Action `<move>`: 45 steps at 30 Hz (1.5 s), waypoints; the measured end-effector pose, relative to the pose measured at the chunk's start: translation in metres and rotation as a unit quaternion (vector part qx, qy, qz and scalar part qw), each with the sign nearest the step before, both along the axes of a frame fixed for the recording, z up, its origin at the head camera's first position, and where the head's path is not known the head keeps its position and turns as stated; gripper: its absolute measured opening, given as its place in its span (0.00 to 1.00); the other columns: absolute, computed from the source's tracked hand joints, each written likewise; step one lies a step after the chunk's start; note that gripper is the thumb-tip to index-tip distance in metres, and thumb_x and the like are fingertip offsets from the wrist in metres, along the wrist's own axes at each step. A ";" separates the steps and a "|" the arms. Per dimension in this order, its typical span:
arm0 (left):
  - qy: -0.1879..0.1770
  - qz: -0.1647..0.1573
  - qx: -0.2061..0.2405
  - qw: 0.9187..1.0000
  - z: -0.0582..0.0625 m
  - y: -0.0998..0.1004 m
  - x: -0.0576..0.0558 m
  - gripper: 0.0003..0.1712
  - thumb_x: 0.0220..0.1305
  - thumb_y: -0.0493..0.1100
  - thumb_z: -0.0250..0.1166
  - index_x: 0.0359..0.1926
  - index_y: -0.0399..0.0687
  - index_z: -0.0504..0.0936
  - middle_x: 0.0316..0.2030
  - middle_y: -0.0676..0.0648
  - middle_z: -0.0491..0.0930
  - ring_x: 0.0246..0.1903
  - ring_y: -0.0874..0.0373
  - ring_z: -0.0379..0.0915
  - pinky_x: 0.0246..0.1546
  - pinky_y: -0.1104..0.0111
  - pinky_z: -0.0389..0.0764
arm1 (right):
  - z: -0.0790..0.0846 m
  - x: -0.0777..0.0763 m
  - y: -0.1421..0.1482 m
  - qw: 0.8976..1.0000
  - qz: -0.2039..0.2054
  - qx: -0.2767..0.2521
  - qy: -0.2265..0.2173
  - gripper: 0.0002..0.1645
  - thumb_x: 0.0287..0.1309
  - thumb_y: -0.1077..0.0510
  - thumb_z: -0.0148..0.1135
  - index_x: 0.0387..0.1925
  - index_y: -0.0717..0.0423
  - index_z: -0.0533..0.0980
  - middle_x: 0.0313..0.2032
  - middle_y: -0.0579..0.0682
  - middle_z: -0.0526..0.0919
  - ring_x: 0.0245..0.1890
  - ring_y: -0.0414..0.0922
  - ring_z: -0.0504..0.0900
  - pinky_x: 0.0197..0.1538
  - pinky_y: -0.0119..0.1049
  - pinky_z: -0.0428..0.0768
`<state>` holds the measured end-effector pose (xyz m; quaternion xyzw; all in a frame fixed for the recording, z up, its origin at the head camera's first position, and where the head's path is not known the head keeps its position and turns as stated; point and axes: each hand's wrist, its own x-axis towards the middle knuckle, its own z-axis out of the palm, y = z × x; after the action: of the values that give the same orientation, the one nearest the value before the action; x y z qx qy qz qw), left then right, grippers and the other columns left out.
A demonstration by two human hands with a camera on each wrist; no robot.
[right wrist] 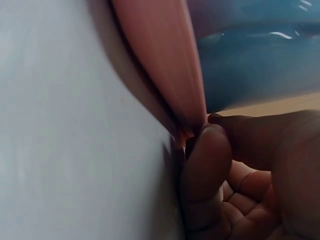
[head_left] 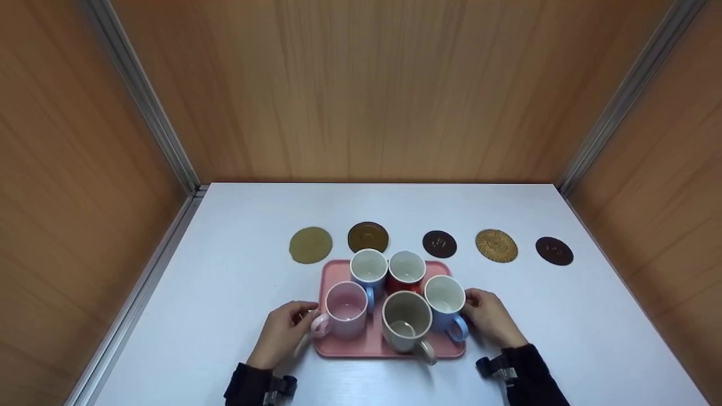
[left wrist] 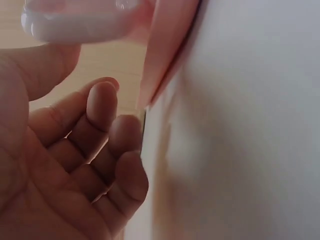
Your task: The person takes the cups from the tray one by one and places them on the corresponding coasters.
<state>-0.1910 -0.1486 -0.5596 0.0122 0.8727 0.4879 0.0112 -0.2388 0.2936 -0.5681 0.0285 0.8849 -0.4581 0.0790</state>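
Note:
A pink tray [head_left: 375, 344] on the table holds several mugs. In the head view, a pink mug [head_left: 346, 307] stands on its left, a grey-beige mug [head_left: 403, 335] at the front, a light blue mug [head_left: 369, 274] and a red mug [head_left: 407, 274] behind, and another blue mug [head_left: 443, 316] on the right. My left hand [head_left: 285, 330] is by the tray's left edge, thumb close to the pink mug's handle [left wrist: 75, 25]. Its loosely curled fingers [left wrist: 102, 107] lie apart from the tray's rim. With thumb and forefinger, my right hand [head_left: 492, 317] pinches the tray's right edge [right wrist: 170, 65].
Behind the tray lies a row of round coasters: an olive one [head_left: 310, 245], a brown one [head_left: 368, 237], a dark one [head_left: 439, 244], a woven tan one [head_left: 496, 245] and another dark one [head_left: 554, 251]. Wooden panels [head_left: 366, 96] enclose the white table [head_left: 197, 293] at back and sides.

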 end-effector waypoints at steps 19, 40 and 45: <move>0.015 -0.011 0.025 1.000 0.017 0.021 0.019 0.17 0.75 0.56 0.68 0.33 0.50 0.86 0.27 0.55 0.80 0.28 0.66 0.71 0.30 0.74 0.71 | -0.001 0.001 0.000 1.000 0.008 -0.013 0.016 0.10 0.73 0.60 0.63 0.48 0.60 0.85 0.29 0.45 0.84 0.25 0.39 0.79 0.31 0.31 0.76; -0.163 -0.098 0.189 0.963 0.019 0.030 0.025 0.27 0.82 0.57 0.59 0.26 0.47 0.74 0.20 0.55 0.70 0.25 0.60 0.67 0.29 0.70 0.70 | -0.002 0.004 0.000 0.999 -0.007 -0.041 -0.014 0.11 0.74 0.61 0.63 0.51 0.63 0.83 0.33 0.47 0.87 0.29 0.42 0.81 0.32 0.32 0.79; -0.164 -0.090 0.183 0.965 0.020 0.034 0.026 0.27 0.82 0.58 0.58 0.24 0.51 0.70 0.20 0.55 0.68 0.25 0.59 0.65 0.29 0.71 0.68 | 0.000 0.003 -0.001 0.999 -0.008 -0.043 -0.011 0.10 0.74 0.61 0.63 0.50 0.62 0.84 0.32 0.46 0.86 0.28 0.41 0.81 0.31 0.32 0.79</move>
<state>-0.1654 -0.1150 -0.5393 0.0119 0.7499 0.6318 0.1956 -0.2360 0.2927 -0.5686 0.0372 0.8632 -0.4961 0.0857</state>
